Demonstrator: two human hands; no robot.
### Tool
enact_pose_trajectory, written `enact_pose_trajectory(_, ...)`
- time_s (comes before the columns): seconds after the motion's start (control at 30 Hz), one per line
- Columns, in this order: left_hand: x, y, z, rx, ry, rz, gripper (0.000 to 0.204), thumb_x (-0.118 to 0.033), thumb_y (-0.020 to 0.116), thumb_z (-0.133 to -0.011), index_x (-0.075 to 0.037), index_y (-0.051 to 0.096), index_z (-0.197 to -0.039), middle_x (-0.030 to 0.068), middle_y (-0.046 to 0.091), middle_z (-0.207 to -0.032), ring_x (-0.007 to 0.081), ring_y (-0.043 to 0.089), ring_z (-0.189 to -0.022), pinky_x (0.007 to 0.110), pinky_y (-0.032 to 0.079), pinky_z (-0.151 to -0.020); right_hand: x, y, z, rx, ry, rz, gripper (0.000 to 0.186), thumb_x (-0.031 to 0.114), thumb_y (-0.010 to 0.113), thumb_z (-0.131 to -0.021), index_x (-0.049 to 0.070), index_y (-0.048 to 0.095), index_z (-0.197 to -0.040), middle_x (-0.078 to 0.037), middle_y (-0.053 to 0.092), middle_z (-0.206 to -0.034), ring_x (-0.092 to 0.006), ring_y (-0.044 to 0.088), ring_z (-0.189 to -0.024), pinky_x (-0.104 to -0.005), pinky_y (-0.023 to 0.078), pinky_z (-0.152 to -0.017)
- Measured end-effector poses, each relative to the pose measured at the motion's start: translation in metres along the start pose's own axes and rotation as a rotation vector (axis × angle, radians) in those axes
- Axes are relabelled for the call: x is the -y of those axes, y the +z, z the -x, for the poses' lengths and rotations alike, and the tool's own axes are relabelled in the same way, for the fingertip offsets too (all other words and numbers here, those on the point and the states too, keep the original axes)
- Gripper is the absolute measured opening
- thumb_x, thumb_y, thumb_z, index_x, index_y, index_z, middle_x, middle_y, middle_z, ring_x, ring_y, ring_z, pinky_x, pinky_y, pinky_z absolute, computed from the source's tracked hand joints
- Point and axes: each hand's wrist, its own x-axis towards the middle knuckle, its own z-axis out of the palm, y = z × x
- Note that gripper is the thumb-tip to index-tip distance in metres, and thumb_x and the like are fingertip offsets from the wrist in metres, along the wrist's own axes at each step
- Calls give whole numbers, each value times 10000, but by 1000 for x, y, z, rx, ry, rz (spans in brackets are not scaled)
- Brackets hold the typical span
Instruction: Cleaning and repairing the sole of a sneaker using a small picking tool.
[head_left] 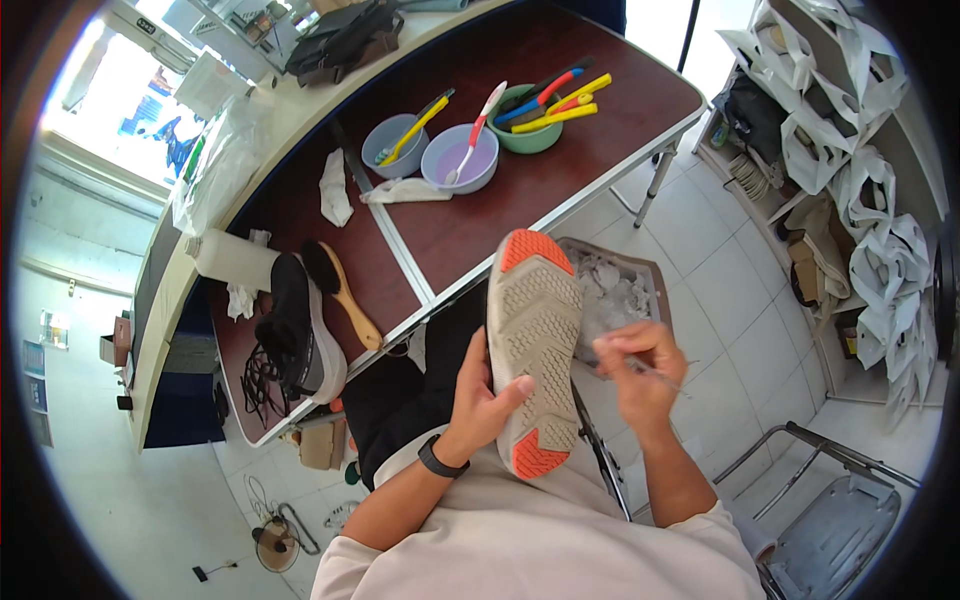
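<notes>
My left hand grips a shoe around its side, with the thumb pressed on the sole. The sole faces up at me, beige with a ridged tread and orange patches at both ends. To the right of the shoe is my right hand, its fingers pinched on a thin, slender tool whose exact kind I cannot make out. Hand and tool are apart from the sole. On the table at the left lies the other shoe, black with a pale sole and loose black laces, beside a wooden-handled brush.
On the dark red table stand a grey-blue bowl, a lilac bowl and a green bowl holding brushes. A white bottle lies at the left. Below is a waste bin; a metal chair stands lower right.
</notes>
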Motion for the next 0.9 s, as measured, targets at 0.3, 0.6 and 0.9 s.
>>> enact_pose_trajectory(0.3, 7, -22, 20, -52, -114, 157, 845, -319, 740, -852, 25, 324, -1502, 150, 522, -1406, 210, 528, -1281, 351, 431, -1068, 22, 1, 19, 202, 216, -97, 111, -47, 751, -872, -32, 661, -936, -134, 720, -921, -162, 719, -826, -294, 618, -745)
enact_pose_trajectory(0.6, 6, -18, 17, -79, -112, 126, 777, -290, 710, -852, 33, 358, -1466, 154, 544, -1359, 205, 536, -1250, 352, 432, -1056, 16, 9, 22, 407, -177, 287, 165, -76, 764, -815, 24, 665, -904, -114, 733, -985, -176, 713, -803, -286, 562, -712)
enact_pose_trajectory(0.9, 8, -13, 20, -85, -89, 30, 779, -244, 719, -845, 45, 349, -1466, 161, 517, -1388, 212, 515, -1274, 350, 402, -1087, 8, 18, 30, 270, -185, 274, 274, -54, 825, -755, 64, 580, -783, -107, 749, -882, -196, 719, -730, -287, 546, -630)
